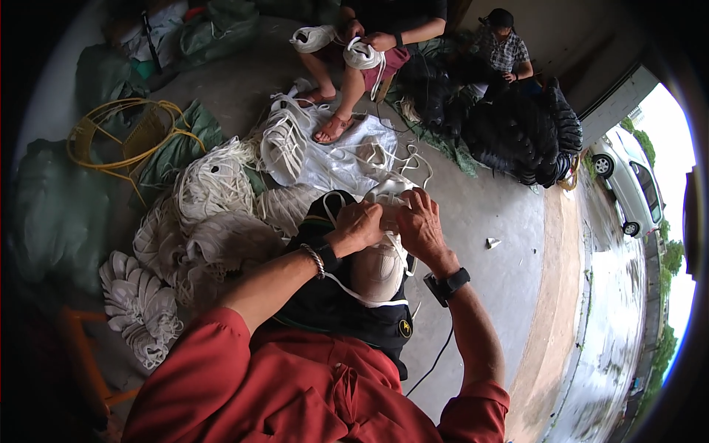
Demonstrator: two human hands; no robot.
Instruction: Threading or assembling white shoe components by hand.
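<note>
A white shoe with loose white laces lies over the dark cloth on my lap, its rounded toe toward me. My left hand is closed at the left side of the shoe's lacing area, fingers bent inward. From the right, my right hand grips the same part, its fingertips pinched close to the left ones. Whether each hand holds a lace or the shoe's edge is partly hidden by the fingers. One lace loops out left of my left hand, and another trails across the toe.
Heaps of white shoes lie left of my lap, some on a white sack. A seated person ahead handles white shoes. Another person sits behind black shoes. A yellow round frame stands far left; a thin cable hangs at right.
</note>
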